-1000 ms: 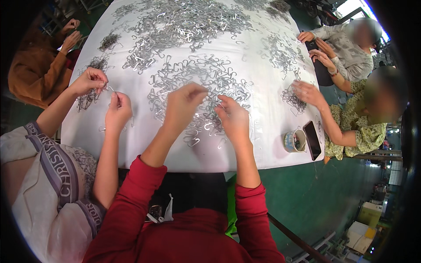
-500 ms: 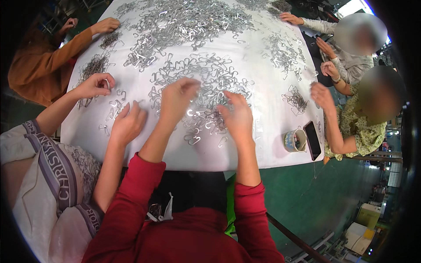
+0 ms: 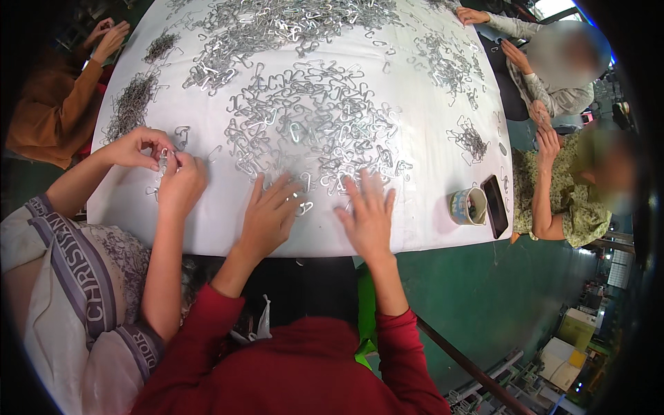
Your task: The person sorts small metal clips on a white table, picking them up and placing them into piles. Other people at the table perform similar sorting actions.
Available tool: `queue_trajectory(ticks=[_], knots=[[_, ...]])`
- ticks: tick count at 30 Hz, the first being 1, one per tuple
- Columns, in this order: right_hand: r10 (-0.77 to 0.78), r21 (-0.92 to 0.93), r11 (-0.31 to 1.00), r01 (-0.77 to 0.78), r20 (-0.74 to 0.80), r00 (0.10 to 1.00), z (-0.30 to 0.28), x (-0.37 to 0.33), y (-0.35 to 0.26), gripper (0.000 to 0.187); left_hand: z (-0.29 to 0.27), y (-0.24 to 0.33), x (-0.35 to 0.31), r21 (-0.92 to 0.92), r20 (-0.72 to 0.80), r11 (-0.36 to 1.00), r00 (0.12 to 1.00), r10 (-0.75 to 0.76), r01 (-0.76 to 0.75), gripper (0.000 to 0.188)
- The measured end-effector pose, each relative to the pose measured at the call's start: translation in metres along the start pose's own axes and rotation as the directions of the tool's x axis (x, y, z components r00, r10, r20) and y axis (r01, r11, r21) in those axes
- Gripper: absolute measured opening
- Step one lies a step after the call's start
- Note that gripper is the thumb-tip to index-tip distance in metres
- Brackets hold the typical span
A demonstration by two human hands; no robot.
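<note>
A loose spread of small silver hook-shaped metal clips [image 3: 297, 131] covers the white table in front of me. My left hand [image 3: 272, 211] is over the near left edge of that spread, palm down with its fingers apart. A few bright clips show beside its fingertips; whether it touches them I cannot tell. My right hand [image 3: 370, 214] lies at the near right edge, fingers spread and slightly blurred, the fingertips among the closest clips. Neither hand visibly holds anything.
At my left, a co-worker's hands [image 3: 166, 162] pinch a small metal piece. Piles of thin wire-like parts [image 3: 131, 104] lie along the left edge. A larger clip heap [image 3: 277, 28] is farther back. A paper cup [image 3: 467, 207] and a phone [image 3: 494, 206] stand near the right edge.
Both my hands have come back toward the near table edge, and their curled fingers have spread. The left neighbour's hands have come together on a metal piece. The far-left person's hands left the table.
</note>
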State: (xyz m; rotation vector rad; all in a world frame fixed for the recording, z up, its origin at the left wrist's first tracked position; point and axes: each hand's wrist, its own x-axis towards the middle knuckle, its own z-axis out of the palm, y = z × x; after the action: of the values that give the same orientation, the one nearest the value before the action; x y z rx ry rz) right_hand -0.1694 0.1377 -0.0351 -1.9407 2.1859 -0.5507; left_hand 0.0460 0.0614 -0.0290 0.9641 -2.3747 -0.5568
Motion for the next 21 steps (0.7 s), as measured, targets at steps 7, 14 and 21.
queue_trajectory(ticks=[7, 14, 21], knots=[[-0.045, -0.047, 0.998, 0.042, -0.077, 0.996, -0.008, 0.028, 0.003, 0.052, -0.003, 0.004, -0.002, -0.032, -0.113, 0.997, 0.991, -0.075, 0.071, 0.028], [-0.063, -0.181, 0.983, 0.042, -0.111, 0.992, 0.005, 0.079, 0.036, 0.048, -0.001, 0.001, -0.003, -0.032, -0.143, 0.997, 0.987, -0.075, 0.072, 0.033], [0.210, -0.160, 0.957, -0.244, -0.204, 0.956, -0.001, 0.093, 0.076, 0.048, 0.003, 0.001, 0.000, -0.020, -0.185, 0.990, 0.973, -0.140, 0.139, 0.036]])
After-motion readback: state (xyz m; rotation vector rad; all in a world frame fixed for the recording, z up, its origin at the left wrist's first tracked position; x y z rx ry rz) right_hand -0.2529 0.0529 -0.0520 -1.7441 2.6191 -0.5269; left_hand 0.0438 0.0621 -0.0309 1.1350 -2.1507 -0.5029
